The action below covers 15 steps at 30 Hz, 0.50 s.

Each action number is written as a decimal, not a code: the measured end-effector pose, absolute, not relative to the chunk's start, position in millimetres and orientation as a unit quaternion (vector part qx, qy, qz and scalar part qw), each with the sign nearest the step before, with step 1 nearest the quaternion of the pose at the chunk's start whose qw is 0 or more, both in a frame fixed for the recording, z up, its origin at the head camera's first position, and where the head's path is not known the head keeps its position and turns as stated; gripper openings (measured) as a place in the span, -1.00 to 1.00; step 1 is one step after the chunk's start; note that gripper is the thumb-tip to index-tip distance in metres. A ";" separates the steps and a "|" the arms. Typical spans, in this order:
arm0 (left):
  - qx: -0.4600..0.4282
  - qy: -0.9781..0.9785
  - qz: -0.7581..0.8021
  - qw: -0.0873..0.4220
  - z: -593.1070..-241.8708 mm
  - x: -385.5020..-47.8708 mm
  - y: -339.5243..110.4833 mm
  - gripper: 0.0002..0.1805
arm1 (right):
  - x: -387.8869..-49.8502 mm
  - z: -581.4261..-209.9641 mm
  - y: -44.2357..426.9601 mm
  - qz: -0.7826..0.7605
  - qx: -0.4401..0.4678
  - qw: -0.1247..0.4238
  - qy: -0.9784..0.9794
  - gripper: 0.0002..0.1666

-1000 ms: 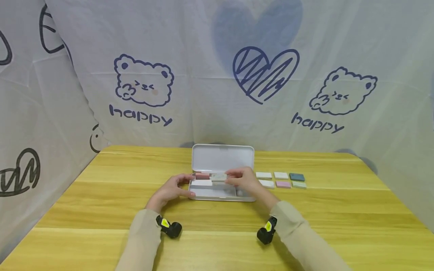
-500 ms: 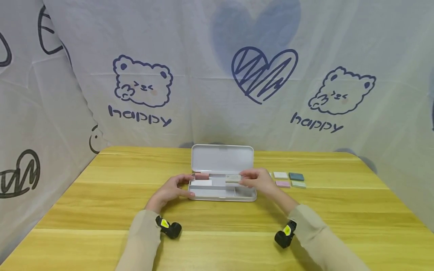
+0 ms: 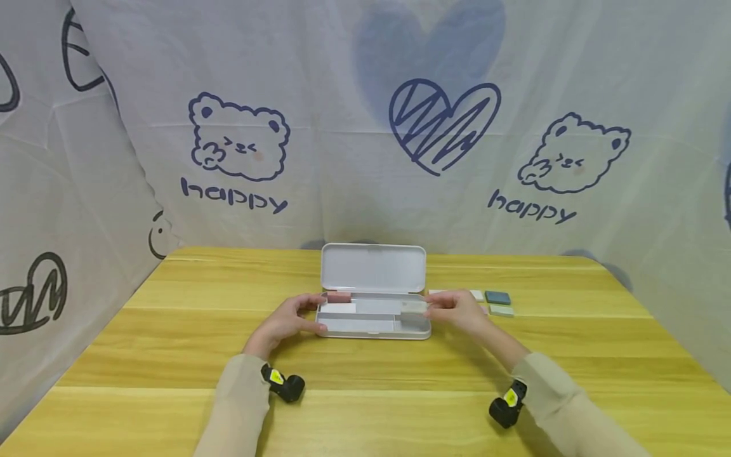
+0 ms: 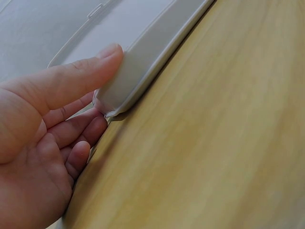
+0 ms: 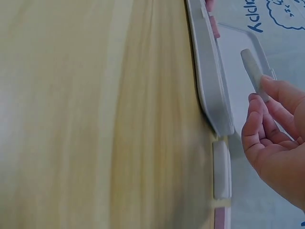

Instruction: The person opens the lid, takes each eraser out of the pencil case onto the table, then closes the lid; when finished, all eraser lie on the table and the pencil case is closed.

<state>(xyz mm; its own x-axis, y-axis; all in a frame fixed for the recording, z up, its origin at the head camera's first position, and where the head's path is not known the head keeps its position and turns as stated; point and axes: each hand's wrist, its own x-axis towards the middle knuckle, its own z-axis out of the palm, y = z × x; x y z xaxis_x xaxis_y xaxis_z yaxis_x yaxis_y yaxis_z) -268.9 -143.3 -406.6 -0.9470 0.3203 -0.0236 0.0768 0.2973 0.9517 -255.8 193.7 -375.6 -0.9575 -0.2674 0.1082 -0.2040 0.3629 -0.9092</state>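
Yellow wood-grain worktop [image 3: 365, 419]: underneath.
White oblong lidded case [image 3: 354, 334]: open, far centre.
Left hand [image 3: 285, 324]: grips the case's left end (a useful brace).
Right hand [image 3: 461, 311]: pinches a pale, eraser-like block [image 5: 253, 72].
Block: above the case's right end; best kept level, clear of the rim.

The place looks like a curtained-off tabletop filming corner, to judge by the pale cloth [image 3: 342, 127], printed with bears [image 3: 240, 136] and hearts [image 3: 445, 127], hung across the upper frame and down both sides, the wood-grain table [image 3: 365, 422] filling the bottom, and the wrist cameras [image 3: 294, 388] at lower centre and lower right.
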 end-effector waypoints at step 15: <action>0.125 0.791 0.590 0.105 -407.3 -269.4 -142.9 -0.40 | -251.4 -377.9 222.7 -0.568 -0.132 0.035 0.812 -0.62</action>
<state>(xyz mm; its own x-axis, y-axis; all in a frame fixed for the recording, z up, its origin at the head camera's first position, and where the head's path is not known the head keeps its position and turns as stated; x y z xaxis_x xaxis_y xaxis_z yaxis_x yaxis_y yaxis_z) -269.4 -142.9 -407.3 -0.9470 0.3206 -0.0187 0.0738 0.2739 0.9589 -251.4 222.7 -377.9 -0.9625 -0.2549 0.0929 -0.1747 0.3202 -0.9311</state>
